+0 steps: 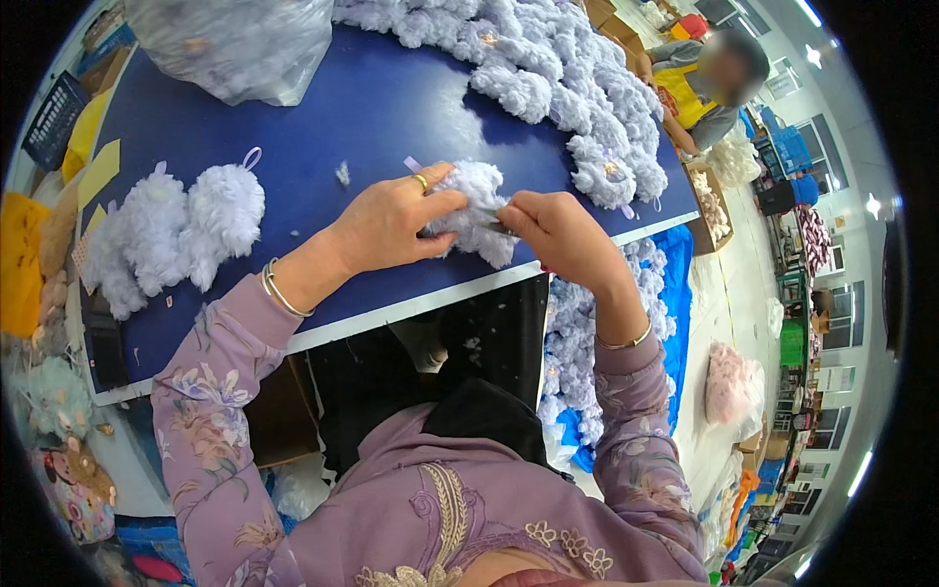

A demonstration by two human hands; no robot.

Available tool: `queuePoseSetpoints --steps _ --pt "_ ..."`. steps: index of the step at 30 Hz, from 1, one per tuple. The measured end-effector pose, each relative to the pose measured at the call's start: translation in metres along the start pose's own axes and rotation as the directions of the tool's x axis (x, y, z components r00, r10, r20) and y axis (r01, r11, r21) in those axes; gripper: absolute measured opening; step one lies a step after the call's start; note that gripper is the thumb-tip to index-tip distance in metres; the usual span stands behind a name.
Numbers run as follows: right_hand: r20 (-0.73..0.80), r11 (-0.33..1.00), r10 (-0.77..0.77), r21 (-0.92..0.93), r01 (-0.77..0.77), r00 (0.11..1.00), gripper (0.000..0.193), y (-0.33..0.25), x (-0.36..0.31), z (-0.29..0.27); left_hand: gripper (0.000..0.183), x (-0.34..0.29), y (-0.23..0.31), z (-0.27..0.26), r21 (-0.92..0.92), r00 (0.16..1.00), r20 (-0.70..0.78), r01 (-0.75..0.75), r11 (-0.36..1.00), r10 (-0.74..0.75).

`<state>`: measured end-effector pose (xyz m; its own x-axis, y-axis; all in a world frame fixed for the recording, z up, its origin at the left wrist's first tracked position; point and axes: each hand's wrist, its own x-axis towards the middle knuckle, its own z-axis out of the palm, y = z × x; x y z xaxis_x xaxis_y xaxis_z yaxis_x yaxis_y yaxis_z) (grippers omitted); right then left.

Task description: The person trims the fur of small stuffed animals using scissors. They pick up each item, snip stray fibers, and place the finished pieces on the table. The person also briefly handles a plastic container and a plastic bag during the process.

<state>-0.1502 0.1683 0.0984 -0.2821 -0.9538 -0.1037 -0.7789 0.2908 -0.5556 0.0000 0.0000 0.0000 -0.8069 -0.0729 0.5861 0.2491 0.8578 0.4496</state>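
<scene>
Under the gripping fingers of the left hand [393, 220] lay a furry lilac piece [474, 182]; opposite, the right hand [556, 230] pinched a slim tool [496, 228] against it, seemingly tidying it, which next needed steadiness.

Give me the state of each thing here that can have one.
Left hand: curled over the fluffy lavender piece
Right hand: closed around the metal tool
Fluffy lavender piece: held
Metal tool: mostly hidden, open or shut unclear
Clear plastic bag: filled
Cardboard box: open, filled
</scene>
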Motion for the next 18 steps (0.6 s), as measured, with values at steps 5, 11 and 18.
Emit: queuePoseSetpoints --steps 5,11,18 --pt "0.069 0.988 -0.118 -0.091 0.124 0.991 0.03 -0.006 -0.004 0.0 0.041 0.002 -0.002 0.001 0.004 0.999 -0.036 0.013 1.0 -0.012" --pt "0.017 0.98 -0.02 -0.199 0.023 1.0 0.035 -0.01 0.005 -0.001 0.04 0.002 0.0 0.001 -0.035 0.998 -0.048 0.034 0.999 -0.036" --pt "0.063 0.923 0.029 -0.384 -0.002 0.998 0.042 -0.019 0.011 0.0 0.039 0.001 0.002 0.002 -0.006 0.997 -0.038 0.061 0.998 -0.061"
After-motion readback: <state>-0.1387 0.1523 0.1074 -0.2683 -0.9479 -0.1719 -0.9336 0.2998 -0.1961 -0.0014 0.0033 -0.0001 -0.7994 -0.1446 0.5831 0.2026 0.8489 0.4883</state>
